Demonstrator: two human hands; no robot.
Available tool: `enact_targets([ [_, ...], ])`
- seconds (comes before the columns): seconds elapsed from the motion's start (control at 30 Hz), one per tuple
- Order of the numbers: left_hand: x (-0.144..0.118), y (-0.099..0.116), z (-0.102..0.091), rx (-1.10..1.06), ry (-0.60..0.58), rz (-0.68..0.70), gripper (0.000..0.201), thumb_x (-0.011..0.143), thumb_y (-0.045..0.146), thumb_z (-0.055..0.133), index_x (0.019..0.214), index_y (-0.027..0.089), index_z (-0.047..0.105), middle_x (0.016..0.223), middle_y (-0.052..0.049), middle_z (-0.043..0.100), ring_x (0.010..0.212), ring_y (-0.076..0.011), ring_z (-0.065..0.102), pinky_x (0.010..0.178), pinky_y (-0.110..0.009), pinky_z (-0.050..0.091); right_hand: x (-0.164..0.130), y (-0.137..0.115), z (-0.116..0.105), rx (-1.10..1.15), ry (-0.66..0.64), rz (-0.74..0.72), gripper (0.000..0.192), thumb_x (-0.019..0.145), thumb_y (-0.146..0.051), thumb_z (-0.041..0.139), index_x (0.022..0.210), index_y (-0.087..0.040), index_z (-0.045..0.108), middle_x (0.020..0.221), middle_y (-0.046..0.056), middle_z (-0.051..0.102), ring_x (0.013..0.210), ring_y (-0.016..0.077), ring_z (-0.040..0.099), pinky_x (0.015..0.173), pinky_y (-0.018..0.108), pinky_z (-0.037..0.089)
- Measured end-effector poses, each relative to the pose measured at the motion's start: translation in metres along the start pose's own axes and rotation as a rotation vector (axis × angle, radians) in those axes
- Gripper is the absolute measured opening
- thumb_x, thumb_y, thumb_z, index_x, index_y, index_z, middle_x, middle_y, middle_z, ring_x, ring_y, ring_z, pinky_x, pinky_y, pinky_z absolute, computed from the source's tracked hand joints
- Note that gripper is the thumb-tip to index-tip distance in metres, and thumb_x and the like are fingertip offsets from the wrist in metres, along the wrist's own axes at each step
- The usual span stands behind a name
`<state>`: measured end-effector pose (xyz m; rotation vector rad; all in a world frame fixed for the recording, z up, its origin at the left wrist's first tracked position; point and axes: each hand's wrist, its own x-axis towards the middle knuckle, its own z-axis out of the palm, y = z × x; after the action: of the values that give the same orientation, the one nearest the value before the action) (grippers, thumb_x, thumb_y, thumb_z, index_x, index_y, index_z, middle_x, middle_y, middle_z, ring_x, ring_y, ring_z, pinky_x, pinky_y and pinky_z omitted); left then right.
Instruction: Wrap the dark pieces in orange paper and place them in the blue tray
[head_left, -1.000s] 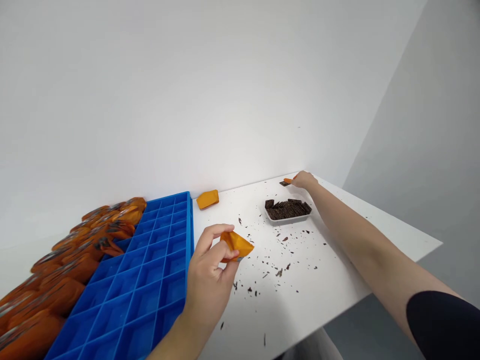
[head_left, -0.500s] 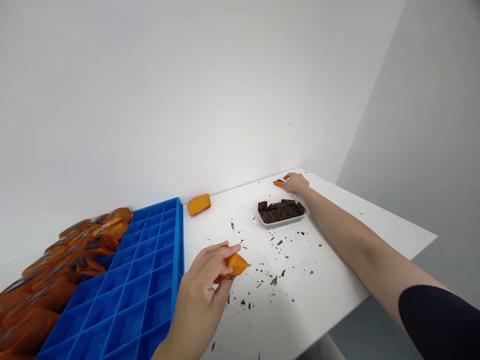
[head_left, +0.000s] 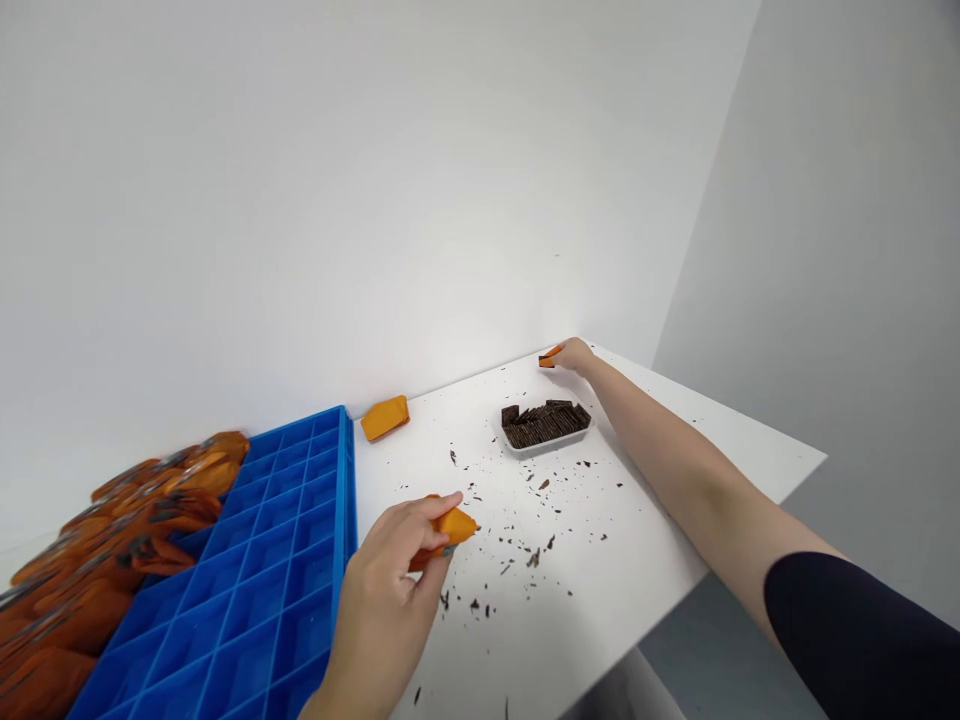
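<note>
My left hand, closed in a pinch, holds a folded orange packet above the near part of the white table. The thumb and fingers cover part of it. My right hand reaches to the table's far corner, its fingers closed on a small orange-and-dark piece; its exact kind is too small to tell. Nearer than that hand stands a shallow clear tray packed with thin dark brown slabs standing in a row. Another folded orange packet lies by the wall.
On the left is a blue compartment tray. Several orange packets with dark edges fill its left part. Dark flakes are scattered over the white table. A white wall rises right behind the table.
The view has turned slightly right, so everything sits farther left. The orange-and-dark piece has turned a little in my right hand. My left hand still grips its packet.
</note>
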<state>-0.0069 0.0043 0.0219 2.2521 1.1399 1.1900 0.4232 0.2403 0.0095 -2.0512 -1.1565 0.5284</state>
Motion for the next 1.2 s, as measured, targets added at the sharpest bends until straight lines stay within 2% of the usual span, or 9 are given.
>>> enact_targets([
  [0.07, 0.000, 0.000, 0.001, -0.038, 0.000, -0.082, 0.008, 0.092, 0.026, 0.066, 0.087, 0.027, 0.072, 0.122, -0.004, 0.078, 0.108, -0.0268, 0.076, 0.074, -0.037, 0.068, -0.006, -0.014, -0.012, 0.023, -0.017, -0.031, 0.040, 0.062, -0.038, 0.097, 0.092, -0.016, 0.082, 0.071, 0.000, 0.066, 0.064, 0.0124, 0.051, 0.059, 0.027, 0.040],
  [0.17, 0.002, 0.003, 0.002, -0.186, 0.012, -0.263, 0.019, 0.092, 0.036, 0.072, 0.081, 0.024, 0.063, 0.123, -0.007, 0.078, 0.114, -0.0300, 0.075, 0.075, -0.039, 0.069, -0.030, -0.049, -0.034, 0.086, -0.071, -0.159, 0.043, 0.066, -0.047, 0.095, 0.094, -0.017, 0.083, 0.063, -0.003, 0.056, 0.060, 0.0105, 0.040, 0.056, 0.028, 0.031],
  [0.27, 0.007, 0.009, 0.001, -0.429, 0.060, -0.405, 0.033, 0.085, 0.040, 0.082, 0.084, 0.023, 0.054, 0.121, -0.011, 0.078, 0.120, -0.0344, 0.073, 0.071, -0.041, 0.071, -0.082, -0.096, -0.056, 0.174, -0.207, -0.419, 0.041, 0.073, -0.055, 0.090, 0.093, -0.020, 0.082, 0.065, -0.002, 0.056, 0.061, 0.0102, 0.039, 0.056, 0.028, 0.029],
  [0.33, 0.011, 0.012, -0.001, -0.575, 0.104, -0.453, 0.042, 0.079, 0.038, 0.088, 0.089, 0.023, 0.050, 0.121, -0.013, 0.077, 0.122, -0.0363, 0.072, 0.071, -0.043, 0.072, -0.130, -0.125, -0.064, 0.232, -0.335, -0.612, 0.039, 0.076, -0.057, 0.086, 0.093, -0.023, 0.082, 0.073, 0.000, 0.063, 0.065, 0.0112, 0.045, 0.059, 0.028, 0.033],
  [0.47, 0.015, 0.018, -0.003, -0.724, 0.176, -0.508, 0.055, 0.073, 0.036, 0.094, 0.096, 0.023, 0.045, 0.123, -0.013, 0.076, 0.113, -0.0334, 0.076, 0.073, -0.046, 0.072, -0.220, -0.158, -0.062, 0.406, -0.618, -0.869, 0.034, 0.082, -0.052, 0.084, 0.096, -0.021, 0.081, 0.091, 0.005, 0.074, 0.080, 0.0150, 0.059, 0.069, 0.029, 0.046],
  [0.6, 0.016, 0.022, -0.004, -0.783, 0.218, -0.519, 0.068, 0.070, 0.032, 0.097, 0.106, 0.026, 0.040, 0.125, -0.011, 0.075, 0.106, -0.0290, 0.077, 0.075, -0.047, 0.071, -0.269, -0.164, -0.050, 0.450, -0.700, -0.936, 0.030, 0.085, -0.048, 0.084, 0.095, -0.020, 0.080, 0.087, 0.004, 0.070, 0.076, 0.0135, 0.056, 0.069, 0.030, 0.047],
  [0.77, 0.017, 0.021, -0.003, -0.827, 0.256, -0.520, 0.077, 0.069, 0.028, 0.097, 0.113, 0.028, 0.034, 0.118, -0.008, 0.075, 0.100, -0.0260, 0.077, 0.078, -0.050, 0.071, -0.289, -0.163, -0.045, 0.428, -0.768, -0.960, 0.026, 0.086, -0.046, 0.084, 0.092, -0.022, 0.080, 0.088, 0.001, 0.065, 0.071, 0.0114, 0.050, 0.062, 0.028, 0.043],
  [0.97, 0.016, 0.020, -0.004, -0.828, 0.255, -0.515, 0.076, 0.071, 0.030, 0.096, 0.115, 0.027, 0.035, 0.118, -0.008, 0.074, 0.100, -0.0259, 0.077, 0.079, -0.051, 0.070, -0.290, -0.164, -0.031, 0.266, -0.668, -0.988, 0.023, 0.086, -0.045, 0.084, 0.092, -0.023, 0.081, 0.086, 0.000, 0.056, 0.071, 0.0111, 0.043, 0.062, 0.028, 0.038],
  [1.2, 0.016, 0.020, -0.004, -0.849, 0.259, -0.509, 0.073, 0.072, 0.032, 0.096, 0.112, 0.027, 0.035, 0.114, -0.007, 0.076, 0.096, -0.0234, 0.076, 0.079, -0.047, 0.070, -0.293, -0.164, -0.021, 0.289, -0.674, -0.931, 0.024, 0.084, -0.044, 0.085, 0.090, -0.022, 0.080, 0.082, -0.001, 0.051, 0.069, 0.0107, 0.039, 0.061, 0.029, 0.035],
])
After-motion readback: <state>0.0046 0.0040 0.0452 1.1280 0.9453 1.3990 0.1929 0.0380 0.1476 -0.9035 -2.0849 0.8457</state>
